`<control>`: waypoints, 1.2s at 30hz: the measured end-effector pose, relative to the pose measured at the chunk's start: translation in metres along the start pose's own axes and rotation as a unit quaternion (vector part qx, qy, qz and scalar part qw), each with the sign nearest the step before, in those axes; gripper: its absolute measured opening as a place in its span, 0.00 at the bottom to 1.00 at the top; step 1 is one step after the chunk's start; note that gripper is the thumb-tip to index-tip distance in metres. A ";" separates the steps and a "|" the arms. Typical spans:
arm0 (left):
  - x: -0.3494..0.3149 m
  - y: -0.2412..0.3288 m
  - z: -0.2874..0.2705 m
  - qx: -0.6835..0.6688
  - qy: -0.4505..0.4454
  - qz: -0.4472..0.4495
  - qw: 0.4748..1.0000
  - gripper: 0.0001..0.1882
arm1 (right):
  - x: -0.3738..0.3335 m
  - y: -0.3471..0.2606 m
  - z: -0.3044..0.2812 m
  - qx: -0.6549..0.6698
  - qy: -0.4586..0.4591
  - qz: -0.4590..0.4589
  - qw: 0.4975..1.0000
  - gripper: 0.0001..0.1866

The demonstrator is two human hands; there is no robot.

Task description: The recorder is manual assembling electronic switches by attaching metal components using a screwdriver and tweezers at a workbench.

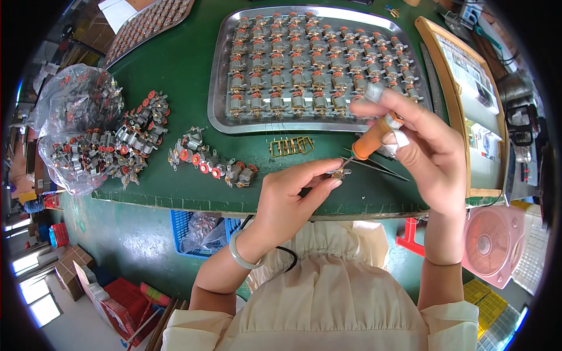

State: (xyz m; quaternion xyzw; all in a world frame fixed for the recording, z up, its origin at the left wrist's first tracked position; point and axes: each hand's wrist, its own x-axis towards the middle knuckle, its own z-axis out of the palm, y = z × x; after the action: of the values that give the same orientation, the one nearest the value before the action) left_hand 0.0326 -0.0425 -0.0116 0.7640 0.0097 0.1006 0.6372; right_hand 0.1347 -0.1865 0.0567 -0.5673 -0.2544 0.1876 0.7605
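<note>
Over the table's near edge, my left hand (290,193) pinches a small metal part (339,174) between thumb and fingertips; the fingers partly hide it. My right hand (433,149), with white tape on some fingertips, grips the orange handle of a screwdriver (369,142). Its thin shaft slants down to the part at my left fingertips. Just beyond my left hand lie small brass-coloured frames (291,146) with thin wires. Dark pointed tweezers (386,171) rest under my right hand. Left of my hands is a row of small grey motors with red-orange ends (205,164).
A metal tray (214,93) with rows of similar motors stands behind my hands. Another loaded tray (146,29) is at the far left. A clear plastic bag (70,111) and piled motors (140,128) lie left. At right are a wooden frame (462,105) and a pink fan (489,243).
</note>
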 end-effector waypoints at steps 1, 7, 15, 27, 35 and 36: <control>0.001 0.000 0.001 -0.003 -0.003 0.001 1.000 0.14 | -0.001 0.000 -0.007 -0.196 -0.022 -0.074 0.978 0.20; 0.003 0.001 0.003 -0.008 -0.008 0.005 1.000 0.14 | 0.007 -0.003 -0.018 -0.406 -0.083 -0.127 0.901 0.18; 0.001 0.000 0.002 0.005 -0.004 0.009 1.000 0.14 | 0.015 0.005 -0.017 -0.224 -0.025 0.019 0.974 0.19; 0.002 0.000 -0.002 -0.076 -0.013 0.008 0.997 0.15 | -0.008 0.015 -0.006 0.063 0.113 0.005 0.992 0.10; 0.012 0.017 -0.003 -0.329 -0.027 -0.107 0.938 0.15 | -0.043 0.024 -0.002 0.114 0.084 0.240 0.960 0.11; 0.013 0.019 -0.001 -0.329 -0.029 -0.107 0.938 0.15 | -0.044 0.026 -0.001 0.134 0.085 0.232 0.960 0.12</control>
State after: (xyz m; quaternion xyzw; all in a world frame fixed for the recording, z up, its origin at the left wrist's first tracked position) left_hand 0.0428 -0.0429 0.0090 0.5087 0.0391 0.0074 0.8600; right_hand 0.1003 -0.2046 0.0240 -0.5170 -0.0227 0.3429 0.7839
